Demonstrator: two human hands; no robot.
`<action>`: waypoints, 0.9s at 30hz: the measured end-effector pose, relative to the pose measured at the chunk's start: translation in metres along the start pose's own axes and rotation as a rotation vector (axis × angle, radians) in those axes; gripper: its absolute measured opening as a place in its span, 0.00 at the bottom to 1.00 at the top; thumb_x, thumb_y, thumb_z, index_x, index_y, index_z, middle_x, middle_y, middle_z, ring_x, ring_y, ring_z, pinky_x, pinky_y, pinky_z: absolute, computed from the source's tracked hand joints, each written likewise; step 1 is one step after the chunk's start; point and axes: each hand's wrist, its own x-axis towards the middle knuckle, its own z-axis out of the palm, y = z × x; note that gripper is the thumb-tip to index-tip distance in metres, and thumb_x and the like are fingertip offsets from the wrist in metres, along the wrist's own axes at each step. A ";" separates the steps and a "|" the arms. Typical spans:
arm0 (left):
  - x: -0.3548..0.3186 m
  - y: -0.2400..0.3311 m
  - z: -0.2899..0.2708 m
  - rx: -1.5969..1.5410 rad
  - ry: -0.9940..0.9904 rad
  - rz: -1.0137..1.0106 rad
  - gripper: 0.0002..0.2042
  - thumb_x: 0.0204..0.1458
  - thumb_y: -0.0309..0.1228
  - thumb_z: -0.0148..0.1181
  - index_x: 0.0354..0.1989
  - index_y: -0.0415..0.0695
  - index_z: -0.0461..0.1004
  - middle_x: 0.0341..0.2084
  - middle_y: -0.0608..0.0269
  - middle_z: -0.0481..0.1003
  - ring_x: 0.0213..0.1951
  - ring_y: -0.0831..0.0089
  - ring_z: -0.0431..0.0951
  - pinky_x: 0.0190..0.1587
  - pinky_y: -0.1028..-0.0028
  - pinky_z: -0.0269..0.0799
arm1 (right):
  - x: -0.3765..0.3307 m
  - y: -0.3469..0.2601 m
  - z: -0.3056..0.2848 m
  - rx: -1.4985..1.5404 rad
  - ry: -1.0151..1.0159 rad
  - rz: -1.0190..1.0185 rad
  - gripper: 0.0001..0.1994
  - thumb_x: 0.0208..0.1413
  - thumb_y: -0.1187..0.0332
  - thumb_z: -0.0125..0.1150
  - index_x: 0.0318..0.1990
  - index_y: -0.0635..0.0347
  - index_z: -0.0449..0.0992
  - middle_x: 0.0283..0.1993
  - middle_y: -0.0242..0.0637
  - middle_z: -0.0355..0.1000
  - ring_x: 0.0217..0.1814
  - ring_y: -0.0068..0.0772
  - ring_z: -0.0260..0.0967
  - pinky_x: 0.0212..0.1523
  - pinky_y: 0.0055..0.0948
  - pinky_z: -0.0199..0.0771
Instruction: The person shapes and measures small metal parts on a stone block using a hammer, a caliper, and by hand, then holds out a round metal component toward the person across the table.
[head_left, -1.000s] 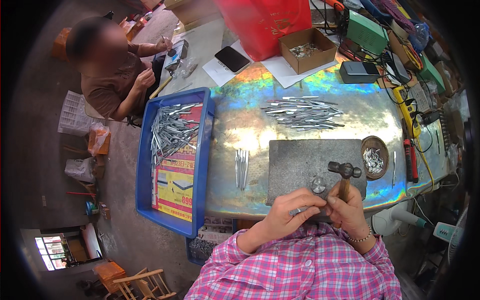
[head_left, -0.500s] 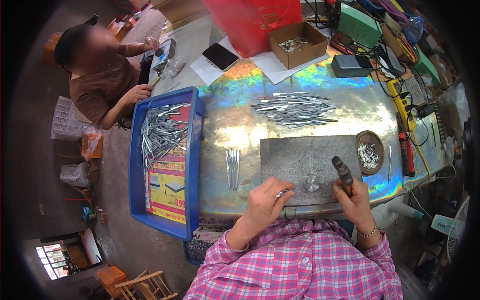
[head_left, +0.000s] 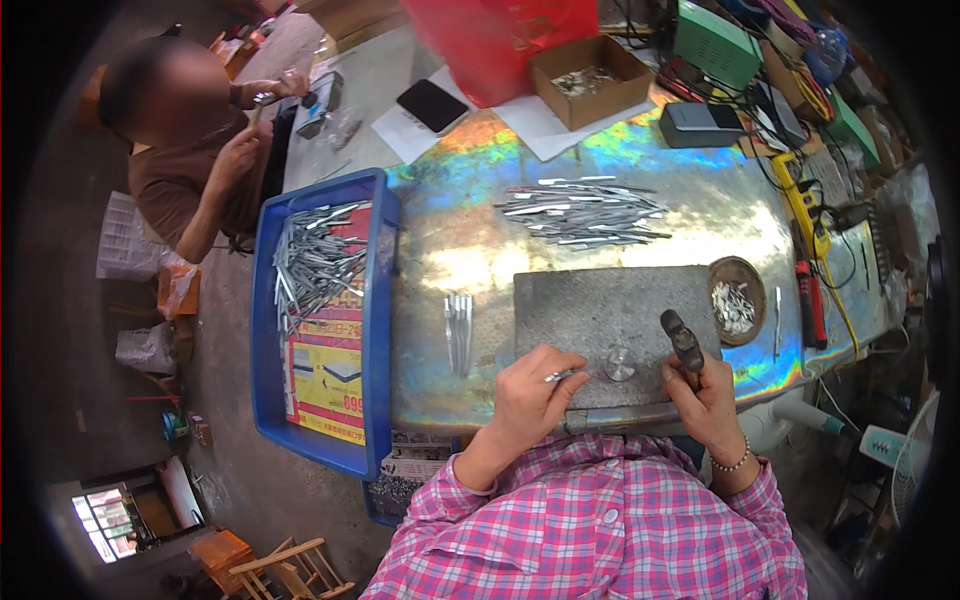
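- Grey slab (head_left: 560,300) lies flat on the shiny table (head_left: 425,300), in front of the person.
- Left hand (head_left: 530,390): over slab's near left corner, thumb and fingers pinched on 1 slim metal strip (head_left: 565,375). Short length shows past the fingers; rest hidden by the hand.
- Right hand (head_left: 705,400): at slab's near right corner, fingers wrapped round the handle of 1 hammer (head_left: 682,340). Dark head points away from the body, above slab's right part in view; whether it touches the slab, cannot tell.
- Round metal disc (head_left: 618,363): on the slab toward its near edge, between the 2 hands, apart from both.
- Brown bowl (head_left: 738,270): just beside slab's right edge, small silvery bits (head_left: 733,308) inside.
- Lone strip (head_left: 778,325): right of slab, past the bowl.
- Short row of strips (head_left: 459,335): left of slab, side by side, ends pointing away from the person.
- Broad heap of strips (head_left: 585,212): beyond slab's far edge, most lying crosswise.
- Blue tray (head_left: 378,330): well left of slab, past the row; loose pile of strips (head_left: 315,260) over a printed sheet (head_left: 328,390).
- Co-worker (head_left: 175,195) in brown top: far left of slab, beyond the tray, tool raised in a hand.
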 end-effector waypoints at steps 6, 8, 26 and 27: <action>0.000 -0.003 -0.004 0.010 -0.005 -0.052 0.06 0.45 0.23 0.64 0.31 0.40 0.75 0.26 0.55 0.74 0.27 0.60 0.75 0.28 0.68 0.70 | 0.003 -0.006 -0.008 0.300 0.058 0.028 0.05 0.57 0.72 0.55 0.35 0.65 0.72 0.20 0.32 0.68 0.19 0.20 0.61 0.21 0.24 0.59; -0.002 -0.003 -0.004 0.005 -0.018 -0.057 0.06 0.44 0.22 0.64 0.31 0.40 0.75 0.26 0.55 0.74 0.27 0.60 0.75 0.28 0.69 0.70 | 0.003 0.001 -0.024 0.257 0.176 0.082 0.05 0.59 0.72 0.53 0.37 0.64 0.71 0.23 0.29 0.69 0.20 0.15 0.59 0.21 0.20 0.57; -0.003 -0.008 0.005 0.030 0.003 0.035 0.08 0.44 0.19 0.65 0.32 0.39 0.74 0.25 0.57 0.73 0.24 0.67 0.73 0.25 0.74 0.67 | 0.062 0.068 -0.080 -0.415 0.297 0.083 0.11 0.48 0.68 0.60 0.37 0.64 0.73 0.30 0.51 0.73 0.33 0.51 0.73 0.34 0.40 0.70; -0.002 -0.006 0.004 0.042 0.000 0.021 0.07 0.44 0.19 0.65 0.32 0.39 0.74 0.25 0.57 0.73 0.24 0.67 0.73 0.25 0.74 0.67 | 0.065 0.065 -0.079 -0.412 0.300 0.088 0.11 0.48 0.68 0.60 0.37 0.64 0.73 0.30 0.51 0.73 0.33 0.51 0.73 0.34 0.40 0.70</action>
